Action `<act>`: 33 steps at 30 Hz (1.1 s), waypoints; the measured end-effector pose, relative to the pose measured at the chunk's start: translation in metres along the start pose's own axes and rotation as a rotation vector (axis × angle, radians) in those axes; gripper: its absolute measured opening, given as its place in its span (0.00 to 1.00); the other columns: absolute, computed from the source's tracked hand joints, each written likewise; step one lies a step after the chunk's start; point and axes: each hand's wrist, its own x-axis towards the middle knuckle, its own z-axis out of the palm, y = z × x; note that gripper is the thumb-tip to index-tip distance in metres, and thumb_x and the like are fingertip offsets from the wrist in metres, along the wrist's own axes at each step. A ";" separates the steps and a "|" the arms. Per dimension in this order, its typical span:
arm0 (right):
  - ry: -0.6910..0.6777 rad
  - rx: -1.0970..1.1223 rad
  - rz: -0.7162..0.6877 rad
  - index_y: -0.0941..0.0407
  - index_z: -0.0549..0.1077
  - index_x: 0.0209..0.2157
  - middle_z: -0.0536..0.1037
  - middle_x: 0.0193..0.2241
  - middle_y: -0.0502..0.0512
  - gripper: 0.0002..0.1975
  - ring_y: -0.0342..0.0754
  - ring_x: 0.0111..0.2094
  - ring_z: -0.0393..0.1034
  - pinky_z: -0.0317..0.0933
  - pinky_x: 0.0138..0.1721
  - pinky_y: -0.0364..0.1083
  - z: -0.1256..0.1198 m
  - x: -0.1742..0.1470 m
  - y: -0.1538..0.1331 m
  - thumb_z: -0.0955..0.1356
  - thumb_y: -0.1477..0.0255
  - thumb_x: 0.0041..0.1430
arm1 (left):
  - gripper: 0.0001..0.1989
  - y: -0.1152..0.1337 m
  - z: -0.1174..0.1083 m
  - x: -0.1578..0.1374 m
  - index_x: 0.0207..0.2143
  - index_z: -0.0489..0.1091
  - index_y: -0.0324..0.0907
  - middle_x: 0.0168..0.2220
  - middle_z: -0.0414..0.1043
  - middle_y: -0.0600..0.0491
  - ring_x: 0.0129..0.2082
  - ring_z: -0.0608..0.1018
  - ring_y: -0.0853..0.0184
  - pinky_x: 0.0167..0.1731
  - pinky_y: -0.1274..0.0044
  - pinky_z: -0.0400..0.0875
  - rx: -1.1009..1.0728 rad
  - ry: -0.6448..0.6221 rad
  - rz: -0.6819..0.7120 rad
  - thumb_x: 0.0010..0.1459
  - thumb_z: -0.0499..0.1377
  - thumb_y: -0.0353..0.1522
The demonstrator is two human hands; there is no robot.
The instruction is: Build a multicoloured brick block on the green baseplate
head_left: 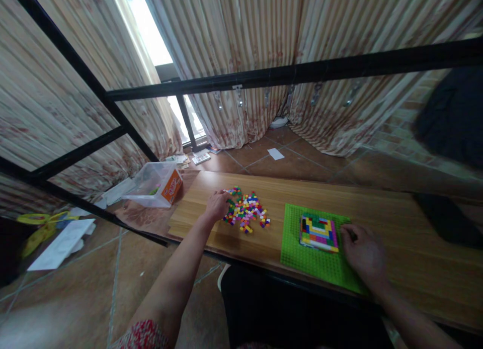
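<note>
A loose pile of small toy building bricks (247, 209) in many colours lies on the wooden tabletop. At the pile's left edge is my left hand (217, 206), its fingers bent and drawn together among the bricks; what they hold, if anything, is hidden. A green studded baseplate (298, 261) lies to the right of the pile. On it stands a low square block of joined multicoloured bricks (320, 233). My right hand (364, 253) rests at the baseplate's right edge beside this block, with thumb and fingers curled together. Whatever sits between those fingertips is too small to make out.
A clear plastic box (151, 188) with an orange label stands left of the tabletop. Black metal rails (264, 78) cross behind it, with hooks hanging down. A dark flat object (449, 221) lies at the right. Papers (275, 154) and a yellow bag (39, 231) are on the floor.
</note>
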 end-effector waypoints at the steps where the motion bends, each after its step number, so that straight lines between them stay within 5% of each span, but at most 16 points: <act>1: 0.000 0.003 0.004 0.55 0.75 0.32 0.77 0.32 0.61 0.17 0.57 0.35 0.69 0.62 0.39 0.53 0.000 0.000 -0.001 0.59 0.62 0.59 | 0.14 0.000 0.000 0.000 0.41 0.77 0.46 0.42 0.75 0.47 0.44 0.73 0.59 0.44 0.72 0.64 -0.006 0.003 -0.004 0.52 0.58 0.27; 14: 0.038 0.043 0.042 0.55 0.75 0.31 0.76 0.31 0.60 0.16 0.55 0.34 0.68 0.61 0.39 0.51 0.000 0.001 -0.005 0.60 0.62 0.59 | 0.08 0.011 -0.006 -0.007 0.36 0.76 0.41 0.36 0.78 0.48 0.39 0.78 0.63 0.44 0.72 0.69 -0.252 0.125 0.014 0.54 0.57 0.28; 21: 0.026 0.112 0.077 0.55 0.74 0.31 0.75 0.31 0.59 0.14 0.53 0.36 0.66 0.60 0.41 0.51 -0.003 0.002 -0.011 0.61 0.65 0.59 | 0.09 0.085 0.015 -0.031 0.36 0.76 0.41 0.36 0.79 0.50 0.37 0.78 0.66 0.42 0.73 0.72 -1.043 0.154 0.112 0.53 0.60 0.34; 28: 0.030 0.146 0.114 0.56 0.74 0.30 0.74 0.31 0.58 0.11 0.52 0.36 0.65 0.58 0.41 0.49 -0.008 0.004 -0.019 0.61 0.69 0.60 | 0.06 0.165 0.039 -0.045 0.33 0.78 0.42 0.31 0.78 0.52 0.32 0.77 0.68 0.37 0.76 0.71 -1.144 0.073 0.156 0.52 0.62 0.31; 33: 0.027 0.155 0.115 0.55 0.75 0.30 0.74 0.31 0.58 0.11 0.52 0.37 0.64 0.57 0.41 0.49 -0.008 0.005 -0.019 0.62 0.70 0.60 | 0.07 0.193 0.048 -0.038 0.34 0.77 0.41 0.32 0.79 0.53 0.31 0.78 0.69 0.36 0.77 0.71 -1.025 0.052 0.154 0.53 0.60 0.28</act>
